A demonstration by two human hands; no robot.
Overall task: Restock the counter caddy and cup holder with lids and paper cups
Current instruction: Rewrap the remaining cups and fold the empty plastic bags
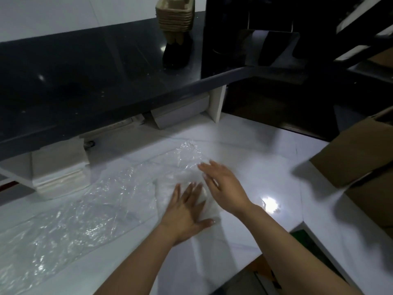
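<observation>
No legible text or labels anywhere.

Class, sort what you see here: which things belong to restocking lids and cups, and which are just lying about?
Belongs to the job:
clear plastic wrapping, flat on the white counter
left hand, pressing the wrapping
right hand, above it
cardboard box

Lying about:
stack of pulp trays
stack of paper

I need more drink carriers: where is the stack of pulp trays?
In the head view, the pulp trays stand top centre on the dark upper counter, just left of the black machine.
</observation>
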